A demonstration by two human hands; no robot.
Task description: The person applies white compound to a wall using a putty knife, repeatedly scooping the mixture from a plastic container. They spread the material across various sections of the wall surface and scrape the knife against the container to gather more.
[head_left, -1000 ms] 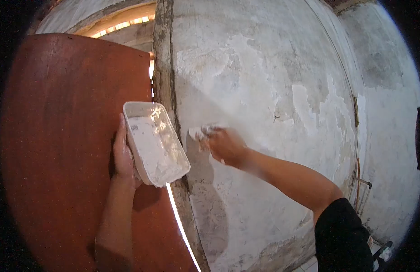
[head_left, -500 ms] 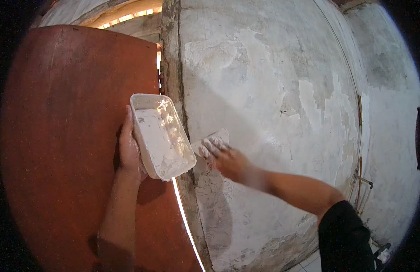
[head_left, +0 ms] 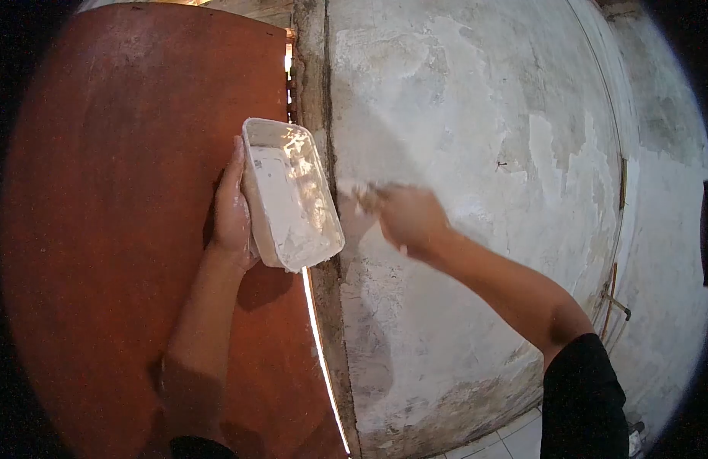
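My left hand [head_left: 233, 210] grips a clear plastic tub [head_left: 266, 233] by its left side and underside, fingers wrapped along the wall. The tub is tilted toward me, with white putty [head_left: 281, 195] coating its bottom and smeared on its walls. My right hand [head_left: 411, 218] is closed on a putty scraper [head_left: 359, 191], which is smeared white and blurred by motion. The scraper is close to the grey-white wall [head_left: 461, 306], just right of the tub's rim. Damp-looking putty patches show on the wall around and below this hand.
A reddish-brown door panel [head_left: 139, 191] fills the left side, behind my left arm. Between door and wall runs a rough vertical post [head_left: 313, 84], with light through the gap. A pipe with a tap [head_left: 620, 307] juts out at the right. Floor tiles [head_left: 514, 436] show below.
The view has tilted down and shifted slightly left. My right hand has turned at the wrist, bringing the scraper edge-on near the tub; the left hand keeps its hold.
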